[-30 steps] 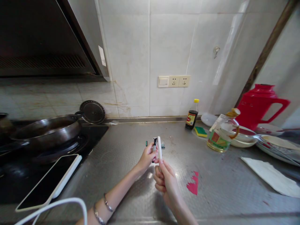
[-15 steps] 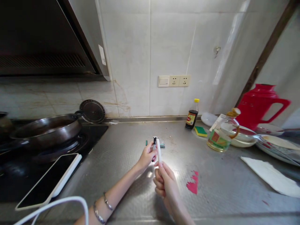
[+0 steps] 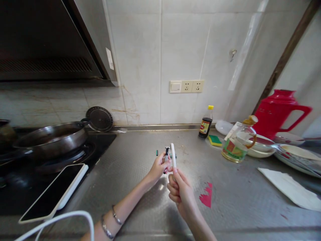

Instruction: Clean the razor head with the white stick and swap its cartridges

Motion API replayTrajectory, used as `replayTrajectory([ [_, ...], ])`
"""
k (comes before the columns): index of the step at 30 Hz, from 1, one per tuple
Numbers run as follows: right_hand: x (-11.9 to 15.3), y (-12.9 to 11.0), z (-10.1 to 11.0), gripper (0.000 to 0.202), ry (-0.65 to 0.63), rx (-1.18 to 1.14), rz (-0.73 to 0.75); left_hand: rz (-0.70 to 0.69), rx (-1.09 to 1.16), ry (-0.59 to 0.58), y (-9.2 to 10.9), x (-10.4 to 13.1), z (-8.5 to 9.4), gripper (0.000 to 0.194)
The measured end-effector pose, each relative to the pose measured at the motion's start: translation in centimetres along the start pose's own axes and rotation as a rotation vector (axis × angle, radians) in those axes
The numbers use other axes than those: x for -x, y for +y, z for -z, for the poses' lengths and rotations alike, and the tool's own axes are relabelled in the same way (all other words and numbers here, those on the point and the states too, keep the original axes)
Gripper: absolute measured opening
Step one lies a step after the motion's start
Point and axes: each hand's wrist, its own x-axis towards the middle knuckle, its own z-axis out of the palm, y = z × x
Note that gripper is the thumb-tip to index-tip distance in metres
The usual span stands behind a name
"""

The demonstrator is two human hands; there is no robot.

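My left hand (image 3: 158,168) is closed around the handle of a razor (image 3: 167,153), a slim black and silver one whose T-shaped head points up. In my right hand (image 3: 182,190) is a smooth white stick (image 3: 173,154), gripped near its lower end and held nearly upright. The stick stands just right of the razor, with a narrow gap between them. Behind the hands, a small green and black piece like a razor cartridge (image 3: 157,153) lies on the metal counter (image 3: 135,147). A second small dark green piece (image 3: 176,156) is partly hidden behind the stick.
A torn pink patch (image 3: 206,195) is right of my hands. A sauce bottle (image 3: 205,124), sponge (image 3: 215,140), glass oil jug (image 3: 234,147), red thermos (image 3: 274,113) and dishes crowd the right. A phone (image 3: 54,192) with a white cable (image 3: 75,213) and a pan (image 3: 52,142) are left.
My right hand has moved the white stick a little to the right, away from the razor's head. The razor in my left hand has barely shifted.
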Motion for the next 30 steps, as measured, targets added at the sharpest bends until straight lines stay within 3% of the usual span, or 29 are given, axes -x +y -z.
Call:
replayTrajectory([
  [4,0.0,0.4,0.0,0.043,0.010,0.009,-0.015,0.000,-0.004,0.006,0.0,0.0,0.0,0.025],
  [8,0.9,1.4,1.4,0.040,-0.002,0.145,-0.049,-0.012,-0.031,0.061,0.0,-0.1,0.2,0.022],
  [15,1.9,-2.3,5.0,0.035,0.098,0.510,0.257,-0.133,-0.184,0.084,1.6,0.3,0.6,0.019],
  [21,2.3,-5.0,6.7,0.043,0.207,0.866,0.495,-0.197,-0.367,0.076,2.0,0.5,0.8,0.024],
  [25,2.2,-6.3,6.7,0.039,0.028,1.142,0.597,-0.178,-0.433,0.045,1.0,0.2,1.1,0.040],
  [30,1.6,-8.0,5.6,0.031,-0.200,1.290,0.586,-0.185,-0.496,-0.045,0.5,0.2,1.5,0.046],
])
